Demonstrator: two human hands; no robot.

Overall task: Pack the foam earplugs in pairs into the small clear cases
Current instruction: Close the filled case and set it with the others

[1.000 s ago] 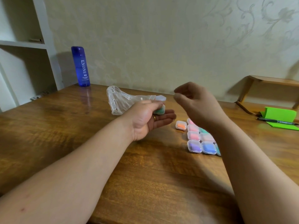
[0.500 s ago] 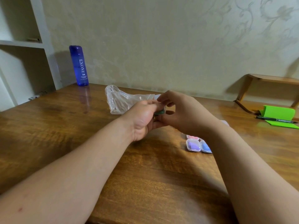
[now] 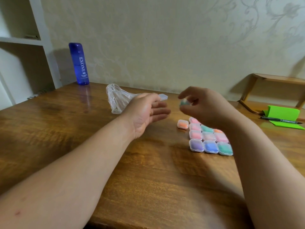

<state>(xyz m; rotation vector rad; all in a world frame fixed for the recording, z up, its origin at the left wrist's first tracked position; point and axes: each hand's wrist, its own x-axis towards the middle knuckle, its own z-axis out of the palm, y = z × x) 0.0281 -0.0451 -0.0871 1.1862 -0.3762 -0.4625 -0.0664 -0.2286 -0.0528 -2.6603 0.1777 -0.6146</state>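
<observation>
1. Step in hand: a teal-filled case (image 3: pixel 184 103) is pinched between the thumb and fingertips of the right hand (image 3: pixel 203 108). It is held in the air, above and to the left of the packed cases (image 3: pixel 208 138). The case is blurred, so whether its lid is snapped down cannot be told.
2. The left hand (image 3: pixel 148 113) is held palm up with straight fingers, and nothing is gripped. A clear empty case (image 3: pixel 162 97) is seen just past its fingertips, beside the plastic bag (image 3: pixel 118 98). It is judged to lie on the tabletop (image 3: pixel 82 146); contact with the hand cannot be resolved.
3. The packed cases are set in a tight grid with sides touching. An orange-filled case (image 3: pixel 182 124) sits just off the grid's far-left corner.
4. Judgement: packing is well along, and the held case is at the set-down stage. The next move calls for it to be lowered flat at the grid's edge without its neighbours being nudged.
5. Materials:
   - The cases are small and square with rounded corners, made of thin translucent hard plastic, and are probably light and slippery.
   - Foam colours show dimly through the walls: pink, teal, blue, purple and orange.
   - The bag is crumpled clear film, and no loose earplugs are made out in it.
   - The tabletop is glossy varnished wood.
6. Also noted: a blue bottle (image 3: pixel 79 63) stands by the wall, and a green stand (image 3: pixel 283 113) and a pen (image 3: pixel 280 120) lie at the far right.
</observation>
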